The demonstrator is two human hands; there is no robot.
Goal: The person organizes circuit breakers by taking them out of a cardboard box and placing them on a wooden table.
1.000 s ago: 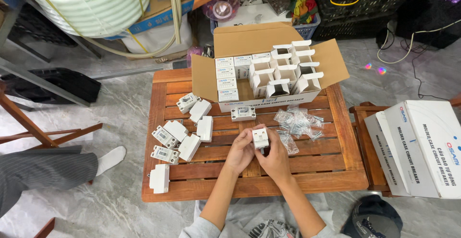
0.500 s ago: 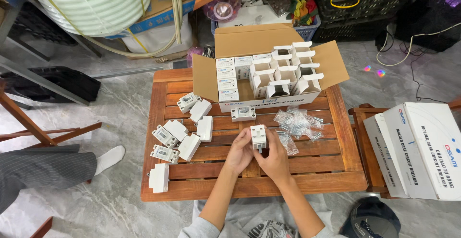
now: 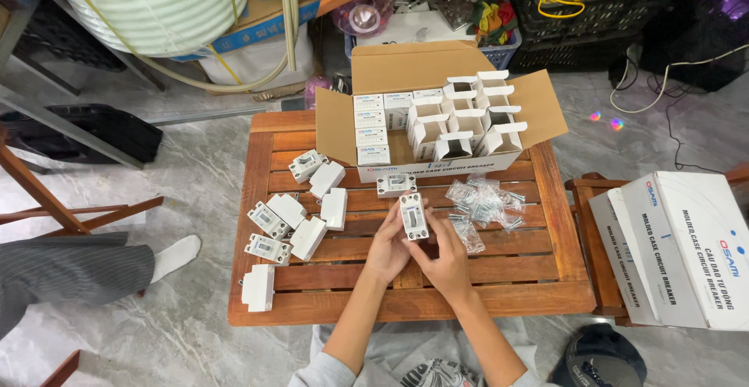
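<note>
Change: my hands have stayed over the table's near middle since the earlier frames; the breaker has barely shifted between them.
Breaker: small white circuit breaker (image 3: 413, 216), upright in my view, long axis running away from me toward the carton, its face turned up to the camera.
Position: held just above the slatted wooden table (image 3: 499, 278), near a second white breaker (image 3: 396, 185) lying flat by the carton's front wall.
Material: hard moulded plastic, blocky and rectangular, with a darker window on its face (detail too small to read).
Left hand: my left hand (image 3: 388, 248) is closed round the breaker's left side, fingers curled narrow.
Right hand: my right hand (image 3: 448, 260) clasps the lower right side, thumb against the body.
Carton: open brown cardboard box (image 3: 538, 106) with flaps spread, holding small white boxes (image 3: 468, 118), some with lids open.
Loose units: a cluster of white breakers (image 3: 300, 211) lies left of my hands.
Bags: clear plastic bags of screws (image 3: 484, 204) lie just right.
</note>
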